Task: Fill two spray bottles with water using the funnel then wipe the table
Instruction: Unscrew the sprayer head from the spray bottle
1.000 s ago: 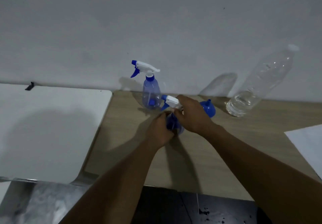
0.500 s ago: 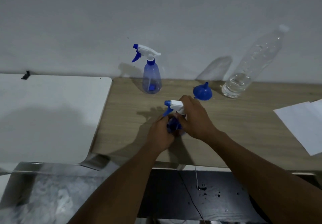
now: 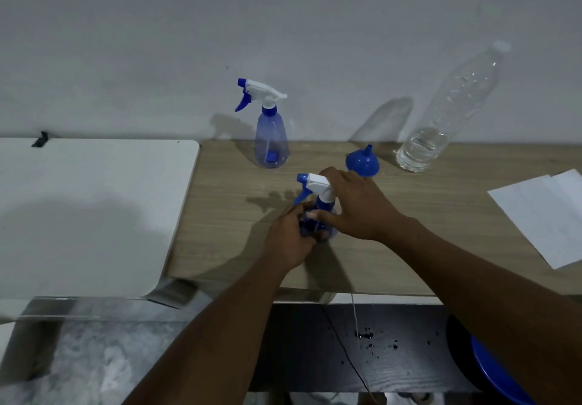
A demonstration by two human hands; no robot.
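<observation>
here, left hand (image 3: 288, 237) gripping near spray bottle (image 3: 315, 229) body, right hand (image 3: 356, 206) seemingly clasping its white trigger head (image 3: 316, 182)

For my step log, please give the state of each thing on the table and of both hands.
Near spray bottle: upright, spray head on, held by both hands
Far spray bottle: upright, spray head on, untouched
Funnel: upside down, spout up
Water bottle: capped, mostly empty
Paper sheets: lying flat
Left hand: grips the near bottle's body
Right hand: grips its neck
</observation>
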